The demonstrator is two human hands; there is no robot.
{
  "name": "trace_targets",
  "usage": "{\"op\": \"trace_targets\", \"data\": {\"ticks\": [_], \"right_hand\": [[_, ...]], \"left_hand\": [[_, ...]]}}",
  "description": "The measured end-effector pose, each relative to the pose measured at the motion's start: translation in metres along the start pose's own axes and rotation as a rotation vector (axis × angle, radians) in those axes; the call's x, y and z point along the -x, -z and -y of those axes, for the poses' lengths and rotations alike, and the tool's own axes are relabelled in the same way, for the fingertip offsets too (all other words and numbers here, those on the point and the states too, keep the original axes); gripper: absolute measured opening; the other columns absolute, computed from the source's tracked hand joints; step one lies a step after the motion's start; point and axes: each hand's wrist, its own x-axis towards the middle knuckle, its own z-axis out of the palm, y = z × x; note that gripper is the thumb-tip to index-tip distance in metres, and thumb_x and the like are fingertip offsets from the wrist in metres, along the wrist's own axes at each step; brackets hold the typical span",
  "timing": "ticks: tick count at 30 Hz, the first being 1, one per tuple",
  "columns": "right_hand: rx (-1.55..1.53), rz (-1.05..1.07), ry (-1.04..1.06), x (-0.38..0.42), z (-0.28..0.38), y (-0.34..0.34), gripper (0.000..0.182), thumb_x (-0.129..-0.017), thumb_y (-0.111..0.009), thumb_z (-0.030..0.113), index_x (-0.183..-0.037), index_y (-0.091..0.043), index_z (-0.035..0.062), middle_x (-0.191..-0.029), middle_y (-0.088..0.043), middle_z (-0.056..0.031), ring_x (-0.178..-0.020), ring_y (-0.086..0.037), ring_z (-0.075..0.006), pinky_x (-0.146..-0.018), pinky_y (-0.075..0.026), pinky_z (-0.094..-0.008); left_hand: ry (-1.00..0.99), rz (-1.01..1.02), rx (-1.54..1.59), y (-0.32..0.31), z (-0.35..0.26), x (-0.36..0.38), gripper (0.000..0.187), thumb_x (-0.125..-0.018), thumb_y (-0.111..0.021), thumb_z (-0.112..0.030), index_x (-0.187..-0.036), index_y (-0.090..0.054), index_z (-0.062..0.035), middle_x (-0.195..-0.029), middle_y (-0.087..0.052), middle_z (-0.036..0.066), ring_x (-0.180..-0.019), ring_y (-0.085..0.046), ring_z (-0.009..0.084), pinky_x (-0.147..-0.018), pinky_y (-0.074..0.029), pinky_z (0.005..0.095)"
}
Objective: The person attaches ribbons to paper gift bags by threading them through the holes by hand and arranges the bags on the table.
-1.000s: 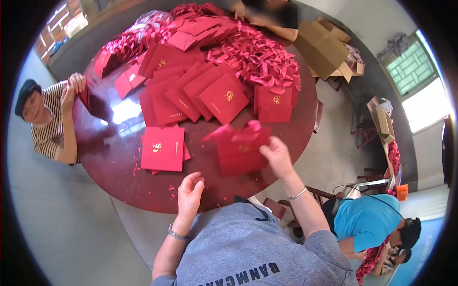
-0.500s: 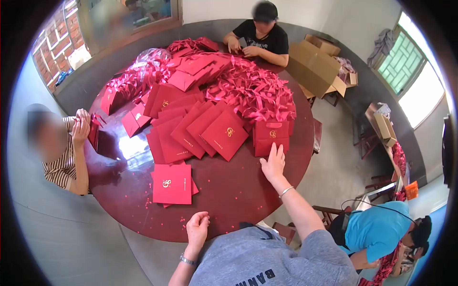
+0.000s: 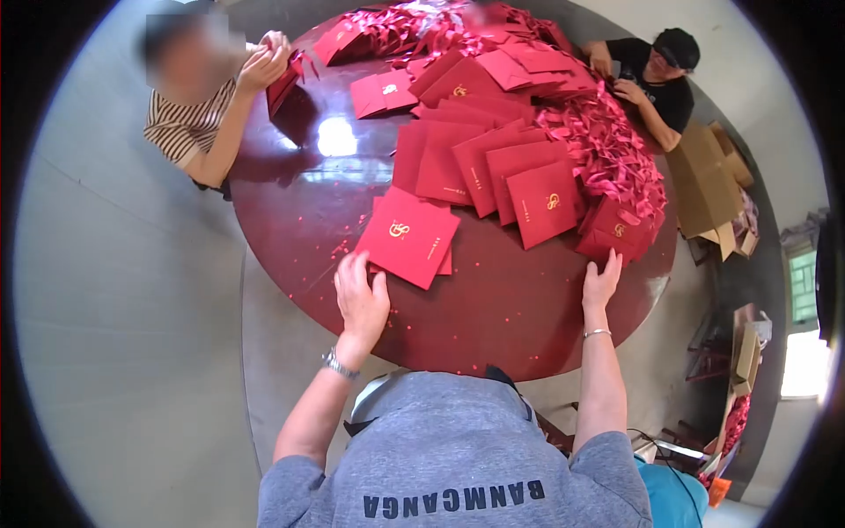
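Note:
My left hand (image 3: 359, 299) reaches to the near left corner of a flat red paper bag (image 3: 408, 236) with a gold emblem, thumb apart from the fingers. That bag lies askew on another red one, whose edges peek out beneath it. Over on the right, my right hand (image 3: 601, 283) has its fingers stretched out, fingertips at the lower edge of a red gift bag (image 3: 613, 227) with a ribbon handle. Between the hands and farther back, a fanned row of flat red bags (image 3: 544, 202) overlaps one another.
A heap of bags with pink-red ribbons (image 3: 607, 150) covers the far right of the round table (image 3: 493, 308). Tiny red scraps dot its surface. One person in stripes (image 3: 189, 132) handles a red bag at left; another in black (image 3: 660, 92) sits at far right, near cardboard boxes (image 3: 704, 180).
My view has swung to the left. My left hand has gone from loosely curled at the table edge to opened out at the front flat bag. My right hand stays by the ribbon-handled bag.

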Motion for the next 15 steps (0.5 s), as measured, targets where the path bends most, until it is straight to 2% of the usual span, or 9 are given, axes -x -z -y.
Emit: {"op": "trace_targets", "data": {"ticks": [2,3,4,6,7,8,10,14,15], "right_hand": [[-0.156,-0.036,-0.070,0.006,-0.005,0.004,0.059,-0.084,-0.062,0.010,-0.139,-0.044,0.0034,-0.147,-0.037,-0.0225,-0.135,-0.038,-0.0352,-0.111,-0.032,-0.0425],[-0.262,-0.051,-0.122,0.008,-0.004,0.004,0.054,-0.086,-0.060,0.007,-0.137,-0.046,0.0017,-0.145,-0.041,-0.0179,-0.134,-0.041,-0.0308,-0.107,-0.038,-0.0389],[-0.265,-0.047,-0.117,0.009,-0.004,0.004,0.054,-0.086,-0.060,0.007,-0.137,-0.046,0.0017,-0.145,-0.041,-0.0179,-0.134,-0.041,-0.0308,-0.107,-0.038,-0.0389],[-0.442,-0.040,-0.243,0.012,-0.003,0.008,0.051,-0.087,-0.059,0.005,-0.137,-0.046,0.0004,-0.143,-0.045,-0.0159,-0.130,-0.046,-0.0273,-0.103,-0.042,-0.0353],[-0.432,-0.035,-0.237,0.015,-0.001,0.011,0.049,-0.088,-0.058,0.006,-0.136,-0.047,-0.0006,-0.140,-0.048,-0.0145,-0.126,-0.049,-0.0248,-0.101,-0.043,-0.0339],[-0.435,-0.034,-0.236,0.018,0.000,0.014,0.049,-0.088,-0.058,0.006,-0.136,-0.047,-0.0006,-0.140,-0.048,-0.0145,-0.126,-0.049,-0.0248,-0.101,-0.043,-0.0339],[-0.445,-0.038,-0.270,0.028,0.009,0.023,0.048,-0.088,-0.058,0.006,-0.135,-0.048,-0.0005,-0.137,-0.051,-0.0142,-0.122,-0.051,-0.0240,-0.098,-0.044,-0.0342],[-0.441,0.005,-0.278,0.056,0.028,0.034,0.045,-0.088,-0.057,0.005,-0.133,-0.050,-0.0005,-0.134,-0.053,-0.0138,-0.120,-0.053,-0.0242,-0.096,-0.045,-0.0342],[-0.398,0.027,-0.158,0.066,0.037,0.035,0.045,-0.088,-0.057,0.004,-0.133,-0.050,0.0000,-0.132,-0.055,-0.0127,-0.114,-0.055,-0.0216,-0.092,-0.046,-0.0306]], "left_hand": [[0.099,0.028,0.014,-0.011,0.013,-0.017,0.046,-0.084,-0.066,-0.017,-0.123,-0.052,0.0017,-0.124,-0.050,0.023,-0.118,-0.046,0.0401,-0.102,-0.037,0.0462],[0.087,0.031,-0.064,-0.015,0.018,-0.025,0.049,-0.083,-0.067,-0.020,-0.125,-0.052,0.0009,-0.121,-0.054,0.022,-0.116,-0.049,0.0381,-0.100,-0.040,0.0459],[0.093,0.027,-0.066,-0.012,0.014,-0.036,0.049,-0.083,-0.067,-0.020,-0.125,-0.052,0.0009,-0.121,-0.054,0.022,-0.116,-0.049,0.0381,-0.100,-0.040,0.0459],[0.241,0.286,-0.097,-0.006,0.006,-0.053,0.051,-0.081,-0.070,-0.021,-0.125,-0.053,-0.0001,-0.114,-0.059,0.019,-0.112,-0.052,0.0365,-0.097,-0.042,0.0465],[0.226,0.242,-0.156,-0.010,0.007,-0.055,0.049,-0.079,-0.071,-0.023,-0.121,-0.057,-0.0008,-0.106,-0.062,0.016,-0.106,-0.056,0.0347,-0.093,-0.044,0.0464],[0.227,0.240,-0.158,-0.011,0.009,-0.055,0.049,-0.079,-0.071,-0.023,-0.121,-0.057,-0.0008,-0.106,-0.062,0.016,-0.106,-0.056,0.0347,-0.093,-0.044,0.0464],[0.251,0.204,-0.001,-0.011,0.012,-0.056,0.044,-0.078,-0.072,-0.017,-0.116,-0.059,0.0006,-0.101,-0.062,0.014,-0.096,-0.061,0.0300,-0.087,-0.049,0.0389],[0.204,0.077,0.296,0.008,-0.002,-0.041,0.039,-0.077,-0.071,-0.007,-0.114,-0.059,0.0009,-0.101,-0.061,0.013,-0.092,-0.062,0.0264,-0.082,-0.051,0.0356],[0.162,0.055,0.344,0.014,-0.008,-0.036,0.038,-0.077,-0.071,-0.004,-0.113,-0.059,0.0009,-0.101,-0.061,0.013,-0.092,-0.062,0.0254,-0.082,-0.051,0.0343]]}}
